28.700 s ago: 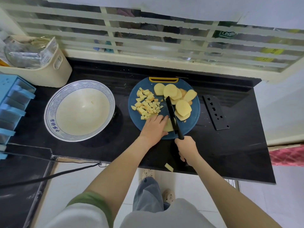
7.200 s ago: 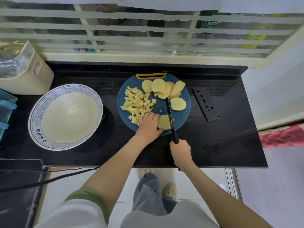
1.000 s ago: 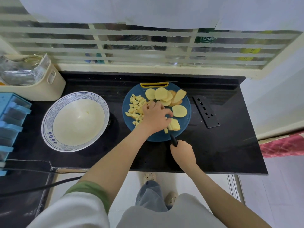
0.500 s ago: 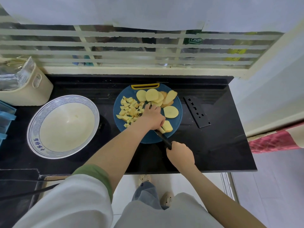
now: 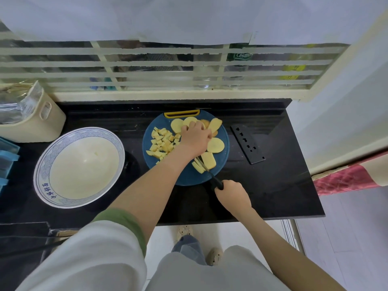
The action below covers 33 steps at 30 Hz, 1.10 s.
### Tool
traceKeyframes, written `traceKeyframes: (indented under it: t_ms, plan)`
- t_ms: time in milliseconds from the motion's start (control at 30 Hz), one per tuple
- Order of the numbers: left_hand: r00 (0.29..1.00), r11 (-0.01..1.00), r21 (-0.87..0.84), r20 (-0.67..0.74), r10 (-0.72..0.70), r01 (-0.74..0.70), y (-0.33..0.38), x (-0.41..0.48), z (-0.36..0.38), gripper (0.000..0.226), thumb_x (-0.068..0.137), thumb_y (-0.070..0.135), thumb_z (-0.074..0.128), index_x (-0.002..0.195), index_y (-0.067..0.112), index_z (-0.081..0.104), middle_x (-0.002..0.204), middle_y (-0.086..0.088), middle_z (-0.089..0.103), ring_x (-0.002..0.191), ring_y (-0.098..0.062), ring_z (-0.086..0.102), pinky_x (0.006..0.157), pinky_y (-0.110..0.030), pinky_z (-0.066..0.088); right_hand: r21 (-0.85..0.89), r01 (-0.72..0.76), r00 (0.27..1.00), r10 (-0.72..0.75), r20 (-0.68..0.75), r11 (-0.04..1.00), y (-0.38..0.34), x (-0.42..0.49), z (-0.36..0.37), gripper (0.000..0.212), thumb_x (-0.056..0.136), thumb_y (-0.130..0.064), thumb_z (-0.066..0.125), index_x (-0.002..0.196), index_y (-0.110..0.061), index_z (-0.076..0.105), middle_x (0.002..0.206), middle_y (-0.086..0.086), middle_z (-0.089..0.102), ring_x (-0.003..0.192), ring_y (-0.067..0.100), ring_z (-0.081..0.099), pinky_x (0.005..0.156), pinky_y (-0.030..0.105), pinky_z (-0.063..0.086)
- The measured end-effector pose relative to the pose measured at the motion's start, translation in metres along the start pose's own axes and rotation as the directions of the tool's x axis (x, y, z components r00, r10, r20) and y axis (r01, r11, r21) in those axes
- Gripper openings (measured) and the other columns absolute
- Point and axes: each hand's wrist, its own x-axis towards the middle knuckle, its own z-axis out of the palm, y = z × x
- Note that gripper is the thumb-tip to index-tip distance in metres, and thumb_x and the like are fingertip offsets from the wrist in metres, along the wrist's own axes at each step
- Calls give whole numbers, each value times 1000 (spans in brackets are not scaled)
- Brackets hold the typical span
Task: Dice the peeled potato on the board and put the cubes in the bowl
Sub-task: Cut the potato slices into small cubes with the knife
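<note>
Here the left hand (image 5: 195, 137) covers the far slices (image 5: 176, 125), grip unclear; the right hand (image 5: 233, 195) clasps the knife (image 5: 216, 181). Earlier the left sat by the knife.

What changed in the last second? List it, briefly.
The left hand moved from the half-cut potato slice to the stacked round potato slices at the far edge of the round blue cutting board. The right hand still grips the black-handled knife at that slice. The diced potato cubes and white blue-rimmed bowl stay put.

left grip (image 5: 195, 137) outstretched, right grip (image 5: 232, 194) clenched
</note>
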Motion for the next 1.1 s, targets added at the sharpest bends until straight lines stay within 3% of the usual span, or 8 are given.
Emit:
traceKeyframes:
  t_ms: [100,167,233,300,400,633,800,1100]
  plan:
    - [922,959,-246,-321,-217,140,-4,-6,-12,28,102,22,34,116,12,56,114,-8,53,106,-25,48,86,-34,31,165,-64,997,71,-39,984,6,1,-6,18,96,-27,52,83,-17,59,78,3,63,72,19,63,68,32,54]
    - [820,867,-446,-396,-413,221,-4,-20,-11,27,102,23,34,109,6,53,100,-9,57,94,-26,55,77,-35,40,275,-113,987,139,-78,955,10,2,-8,18,95,-25,53,80,-16,58,75,4,62,68,19,61,64,32,52]
    - [802,722,-585,-192,-566,369,-4,-34,7,32,102,29,32,112,5,50,91,-6,55,85,-27,58,66,-35,41,355,-143,973,197,-121,924,14,3,-10,20,95,-23,52,77,-15,56,72,4,60,64,18,58,59,32,49]
    - [810,664,-503,139,-570,553,-2,-48,34,47,101,41,32,124,5,49,98,-5,57,85,-27,57,66,-33,41,394,-158,962,230,-144,905,17,3,-12,22,95,-22,52,75,-14,55,71,5,59,61,18,56,54,29,45]
    - [735,547,-496,385,-558,675,8,-61,62,76,88,59,49,134,-1,37,127,-11,56,113,-30,56,88,-37,46,382,-168,962,235,-136,909,20,4,-11,21,95,-23,51,76,-15,54,73,5,59,62,18,57,51,27,42]
    - [806,713,-376,260,-532,592,40,-34,66,94,76,66,63,138,9,23,137,-15,36,127,-32,40,95,-41,42,381,-158,968,219,-124,911,27,3,-2,22,94,-23,51,74,-13,55,68,4,57,58,17,53,51,28,41]
    - [872,856,-181,172,-458,484,40,-23,75,71,81,57,61,133,18,33,131,-15,35,120,-33,41,90,-41,43,386,-159,966,224,-131,909,29,5,-3,23,94,-24,52,76,-11,59,70,5,60,61,19,56,56,32,45]
    - [983,991,78,156,98,-111,-4,-33,68,70,81,47,62,141,26,31,131,-7,37,122,-29,36,96,-44,35,384,-128,979,177,-96,914,17,12,-4,21,96,-25,53,77,-16,57,70,2,57,61,15,54,53,26,42]
